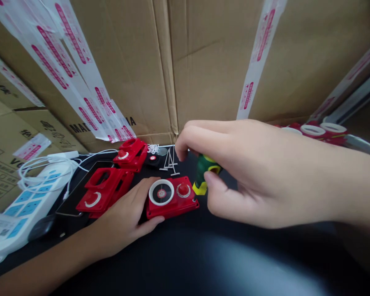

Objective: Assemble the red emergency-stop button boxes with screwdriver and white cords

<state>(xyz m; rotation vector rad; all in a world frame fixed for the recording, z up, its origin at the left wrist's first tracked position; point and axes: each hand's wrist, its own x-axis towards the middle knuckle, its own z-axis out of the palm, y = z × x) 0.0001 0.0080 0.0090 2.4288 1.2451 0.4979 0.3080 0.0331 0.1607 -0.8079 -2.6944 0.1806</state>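
A small red plastic box [172, 209], shaped like a toy record player, lies on the black table. It carries a white ring around a black disc [160, 193] and a red knob [183, 189]. My left hand [132, 209] is closed around its left end, thumb along the near edge. Above the box's right end, my right hand [243, 176] grips the green and yellow handle of a screwdriver [201, 174] between thumb and fingers. The handle's yellow end is beside the box's right corner, near a small screw [194, 200]. The screwdriver's tip cannot be made out.
Red housings [103, 191] are stacked left, beside a dark tablet-like slab [72, 201] and a white power strip [33, 201] with cables. Metal T-shaped pins [172, 162] lie behind the box. Cardboard cartons [203, 61] wall the back; more red units [313, 130] sit at far right.
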